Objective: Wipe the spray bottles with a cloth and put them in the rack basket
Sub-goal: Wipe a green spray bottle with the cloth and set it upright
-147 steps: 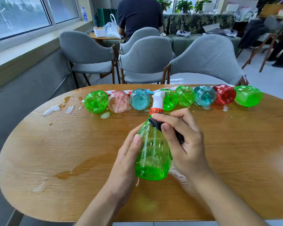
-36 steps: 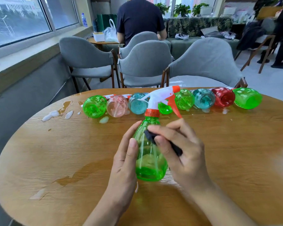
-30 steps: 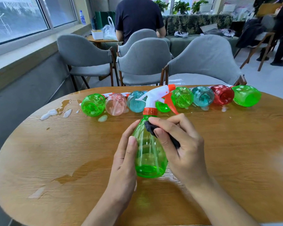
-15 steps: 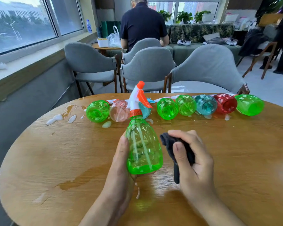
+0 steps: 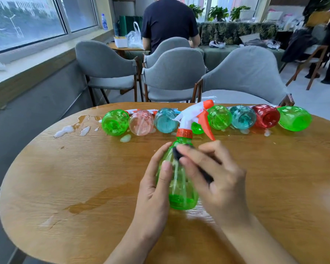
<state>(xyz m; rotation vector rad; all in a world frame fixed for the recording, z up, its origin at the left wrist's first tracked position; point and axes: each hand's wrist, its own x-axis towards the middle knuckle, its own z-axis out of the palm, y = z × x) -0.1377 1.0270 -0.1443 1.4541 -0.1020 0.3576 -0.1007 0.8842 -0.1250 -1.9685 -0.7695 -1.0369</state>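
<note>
A green spray bottle (image 5: 181, 195) with a white and orange trigger head stands over the wooden table (image 5: 84, 178). My left hand (image 5: 154, 185) grips its left side. My right hand (image 5: 215, 180) holds a dark cloth (image 5: 176, 154) against the bottle's shoulder; most of the cloth is hidden under my fingers. Several more spray bottles lie on their sides in a row along the far edge, from a green one (image 5: 115, 122) at the left to another green one (image 5: 294, 118) at the right. No rack basket is in view.
Foam blobs and water (image 5: 69, 129) lie at the far left of the table, and a wet streak (image 5: 95, 201) sits nearer me. Grey chairs (image 5: 174, 73) stand behind the table. A person sits with their back to me further away.
My right hand, which had come off the bottle to its right with the cloth, is back on the bottle's shoulder. The trigger head has turned and now points right.
</note>
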